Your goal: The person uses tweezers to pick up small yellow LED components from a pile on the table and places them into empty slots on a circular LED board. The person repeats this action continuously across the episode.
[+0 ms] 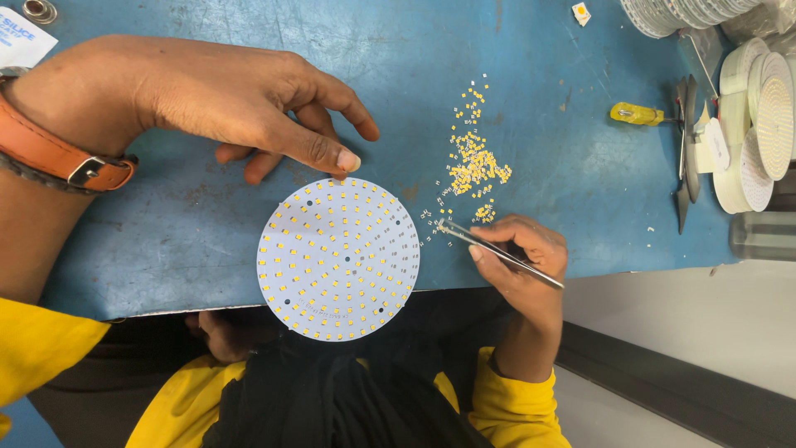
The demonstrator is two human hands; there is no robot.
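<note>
Head view: left hand (pixel 207 91), fingers loosely spread, index tip pinning top rim of round white board (pixel 338 259) at near edge of blue bench (pixel 182 224). Right hand (pixel 518 257) pinches tweezers (pixel 497 250), tips just right of board, beside loose chips (pixel 474 162). Risk, judged: board overhangs edge, could slip if finger lifts; sleeve could scatter chips. Count: one board, one tweezers, one yellow-handled screwdriver (pixel 637 114); chips too many to count.

Electronics assembly workshop: blue workbench (pixel 207 232), loose LED chips (pixel 474 162), stacked circuit discs (pixel 759 116)
</note>
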